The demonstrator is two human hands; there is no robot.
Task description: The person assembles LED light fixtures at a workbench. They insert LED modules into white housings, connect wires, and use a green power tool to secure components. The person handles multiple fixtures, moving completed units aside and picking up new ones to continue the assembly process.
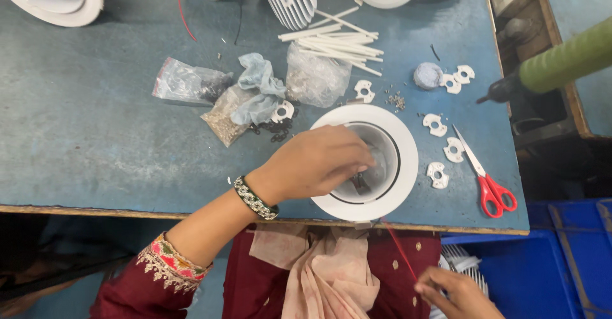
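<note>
With the left hand [315,166] pinching closed on something small, unclear what, inside the round white plastic downlight housing [373,163] at the table's [95,134] near edge, steadying that housing seems wise, while the right hand [456,293], below it, grips a thin red wire [398,246].

A round white downlight housing [401,159] with a broad flat rim and a deep grey hollow lay face up at the near edge of the blue counter [95,134], a thin red wire [398,246] trailing from below that edge.
</note>
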